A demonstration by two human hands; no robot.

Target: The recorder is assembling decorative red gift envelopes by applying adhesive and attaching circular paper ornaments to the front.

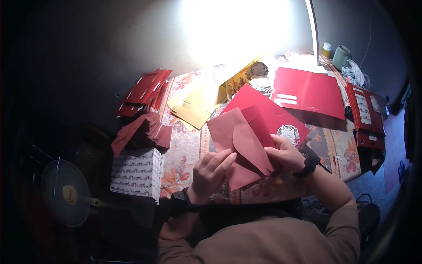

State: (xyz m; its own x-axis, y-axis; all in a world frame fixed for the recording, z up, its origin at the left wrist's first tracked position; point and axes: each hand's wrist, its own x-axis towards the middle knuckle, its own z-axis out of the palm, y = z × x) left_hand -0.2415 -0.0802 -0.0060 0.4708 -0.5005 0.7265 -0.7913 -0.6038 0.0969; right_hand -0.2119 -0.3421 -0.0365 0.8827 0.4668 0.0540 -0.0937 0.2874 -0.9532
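Over the front of the table I hold a pink paper envelope point(221, 132) at a slant, its long pointed flap partly raised. The fingers of my left hand point(211, 175) lie across its lower left side, near the flap; the left thumb is hidden. My right hand point(285, 153) pinches the envelope's right edge between thumb and fingers. Directly behind the envelope is a red card folder point(260, 112), with a round wreath sticker point(287, 133) at its right corner, close to my right fingers. Whether the right fingers also grip the folder is unclear.
At left are stacked red folders point(141, 89), fanned pink envelopes point(158, 130) and patterned white boxes or cards point(133, 175). Yellow envelopes point(201, 105) and a container of stickers point(260, 85) lie behind. Rightward are an open red folder point(308, 90), more folders point(366, 115) and a mug point(342, 57).
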